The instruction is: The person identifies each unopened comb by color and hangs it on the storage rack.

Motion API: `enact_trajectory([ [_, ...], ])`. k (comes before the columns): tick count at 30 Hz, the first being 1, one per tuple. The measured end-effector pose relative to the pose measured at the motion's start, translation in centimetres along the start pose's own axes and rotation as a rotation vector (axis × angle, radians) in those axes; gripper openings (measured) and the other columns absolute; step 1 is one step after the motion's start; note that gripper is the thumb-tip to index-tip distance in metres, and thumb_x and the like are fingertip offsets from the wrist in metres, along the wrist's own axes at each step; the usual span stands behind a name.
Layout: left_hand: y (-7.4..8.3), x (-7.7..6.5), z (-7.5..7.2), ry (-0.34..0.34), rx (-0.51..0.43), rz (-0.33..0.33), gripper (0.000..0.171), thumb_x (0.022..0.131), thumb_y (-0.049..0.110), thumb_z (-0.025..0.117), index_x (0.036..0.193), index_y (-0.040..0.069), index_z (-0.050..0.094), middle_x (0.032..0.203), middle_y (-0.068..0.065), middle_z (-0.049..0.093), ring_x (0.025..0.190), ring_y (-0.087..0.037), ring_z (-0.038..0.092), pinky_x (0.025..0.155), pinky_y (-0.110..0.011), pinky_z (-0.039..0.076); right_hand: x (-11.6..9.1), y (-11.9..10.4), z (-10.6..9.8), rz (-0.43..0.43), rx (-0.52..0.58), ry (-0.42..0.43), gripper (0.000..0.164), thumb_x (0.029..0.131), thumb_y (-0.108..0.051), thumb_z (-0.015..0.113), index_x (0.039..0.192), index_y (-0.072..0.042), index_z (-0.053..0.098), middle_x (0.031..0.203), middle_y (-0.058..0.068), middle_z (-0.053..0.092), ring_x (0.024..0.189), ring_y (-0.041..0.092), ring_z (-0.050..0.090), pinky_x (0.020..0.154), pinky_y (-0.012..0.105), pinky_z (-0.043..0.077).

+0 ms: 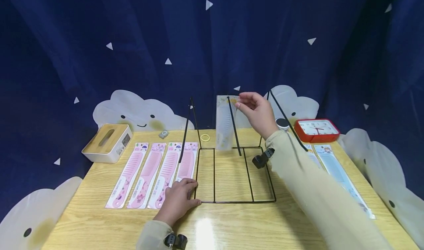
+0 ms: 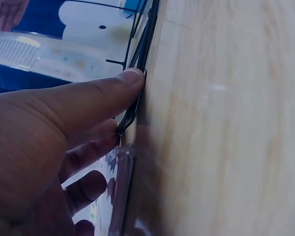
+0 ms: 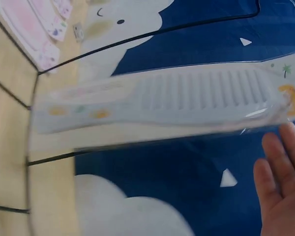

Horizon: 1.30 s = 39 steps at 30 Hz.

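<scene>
A black wire display rack [image 1: 232, 202] with several slanting prongs stands on the table. At its front left corner my left hand [image 1: 179, 199] grips the base frame; the left wrist view has the thumb [image 2: 130, 78] lying on the wire. A pale, clear-packaged comb [image 1: 223, 123] hangs upright at the rack's middle prong [image 1: 233, 125], which passes in front of it. My right hand [image 1: 256, 112] pinches the package's upper right edge between thumb and forefinger. In the right wrist view the whole packaged comb [image 3: 201, 96] shows, its header partly cut off by the frame edge.
Several pink packaged combs [image 1: 137, 172] lie in a row left of the rack. Blue packaged combs [image 1: 341, 172] lie at the right, partly behind my sleeve. Farther back are a tissue box [image 1: 109, 143], a yellow ring [image 1: 205, 137] and a red clock [image 1: 317, 130].
</scene>
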<state>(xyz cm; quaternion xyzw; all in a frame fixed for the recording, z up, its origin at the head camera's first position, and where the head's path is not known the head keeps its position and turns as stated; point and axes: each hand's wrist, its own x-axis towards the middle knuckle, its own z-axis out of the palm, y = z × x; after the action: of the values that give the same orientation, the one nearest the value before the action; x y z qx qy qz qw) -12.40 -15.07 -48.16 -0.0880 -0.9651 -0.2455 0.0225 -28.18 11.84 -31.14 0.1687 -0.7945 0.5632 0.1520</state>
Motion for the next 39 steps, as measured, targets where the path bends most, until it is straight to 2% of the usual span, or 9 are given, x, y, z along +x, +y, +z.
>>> enact_trajectory([
  [2,-0.1,0.0,0.0,0.000,0.001,0.000,0.058,0.072,0.031,0.089,0.123,0.011,0.072,0.127,0.002,0.064,0.105,-0.025,0.057,0.077,-0.042,0.036,-1.1,1.1,-0.5,0.018,0.014,0.000,0.036,0.095,-0.020,0.072,0.125,-0.003,0.064,0.115,0.010,0.071,0.106,0.016,0.066,0.093,0.027,0.051],
  [6,-0.1,0.0,0.0,-0.005,0.002,-0.001,0.059,0.072,0.032,0.089,0.124,0.011,0.071,0.128,0.001,0.063,0.107,-0.025,0.057,0.078,-0.043,0.037,-3.6,4.7,-2.4,0.060,-0.067,-0.003,0.036,0.096,-0.024,0.070,0.123,-0.002,0.065,0.114,0.012,0.072,0.102,0.012,0.067,0.090,0.023,0.050],
  [12,-0.2,0.0,-0.1,-0.008,0.003,0.001,0.060,0.073,0.032,0.088,0.125,0.011,0.070,0.129,0.001,0.063,0.108,-0.026,0.057,0.080,-0.045,0.038,-6.0,12.9,-6.4,0.196,-0.214,0.029,0.037,0.097,-0.029,0.069,0.121,-0.001,0.065,0.111,0.013,0.069,0.094,0.005,0.061,0.082,0.019,0.047],
  [16,-0.4,-0.1,-0.1,-0.008,0.004,-0.008,0.059,0.073,0.032,0.088,0.125,0.011,0.070,0.129,0.002,0.063,0.109,-0.026,0.057,0.080,-0.045,0.038,-6.6,17.3,-8.9,0.343,-0.314,0.055,0.040,0.094,-0.032,0.071,0.122,-0.004,0.066,0.116,0.015,0.069,0.097,0.017,0.060,0.080,0.027,0.047],
  [19,-0.4,0.0,-0.1,-0.010,0.002,0.007,0.058,0.074,0.032,0.088,0.125,0.011,0.070,0.130,0.001,0.063,0.109,-0.025,0.056,0.082,-0.045,0.038,-6.7,19.5,-10.2,0.425,-0.414,-0.002,0.042,0.094,-0.027,0.070,0.127,-0.002,0.062,0.124,0.020,0.064,0.103,0.030,0.058,0.083,0.040,0.047],
  [24,-0.4,0.1,0.0,-0.011,-0.004,0.038,0.058,0.075,0.032,0.087,0.126,0.010,0.070,0.130,0.000,0.062,0.111,-0.025,0.056,0.083,-0.046,0.038,-6.3,21.1,-11.2,0.510,-0.570,-0.111,0.056,0.089,-0.025,0.074,0.134,0.002,0.054,0.130,0.028,0.053,0.117,0.043,0.051,0.095,0.058,0.042],
  [29,-0.4,0.2,0.1,-0.012,-0.006,0.050,0.057,0.075,0.032,0.087,0.125,0.010,0.070,0.129,0.000,0.062,0.110,-0.025,0.056,0.082,-0.045,0.038,-5.8,21.5,-12.0,0.566,-0.708,-0.169,0.068,0.084,-0.036,0.076,0.129,0.009,0.054,0.119,0.032,0.050,0.109,0.044,0.049,0.091,0.057,0.043],
  [35,-0.6,0.1,0.1,-0.011,-0.005,0.047,0.058,0.075,0.032,0.087,0.126,0.010,0.070,0.130,0.001,0.062,0.111,-0.025,0.056,0.082,-0.046,0.038,-5.5,22.4,-12.3,0.545,-0.702,-0.184,0.051,0.082,-0.033,0.078,0.109,0.005,0.058,0.095,0.021,0.056,0.090,0.036,0.051,0.073,0.043,0.041],
  [39,-0.7,0.2,0.1,-0.015,-0.008,0.046,0.057,0.076,0.032,0.087,0.125,0.010,0.070,0.130,0.000,0.062,0.111,-0.026,0.056,0.081,-0.045,0.038,-5.4,22.9,-12.1,0.546,-0.656,-0.138,0.037,0.088,-0.025,0.074,0.110,0.002,0.060,0.095,0.018,0.059,0.089,0.034,0.052,0.075,0.044,0.041],
])
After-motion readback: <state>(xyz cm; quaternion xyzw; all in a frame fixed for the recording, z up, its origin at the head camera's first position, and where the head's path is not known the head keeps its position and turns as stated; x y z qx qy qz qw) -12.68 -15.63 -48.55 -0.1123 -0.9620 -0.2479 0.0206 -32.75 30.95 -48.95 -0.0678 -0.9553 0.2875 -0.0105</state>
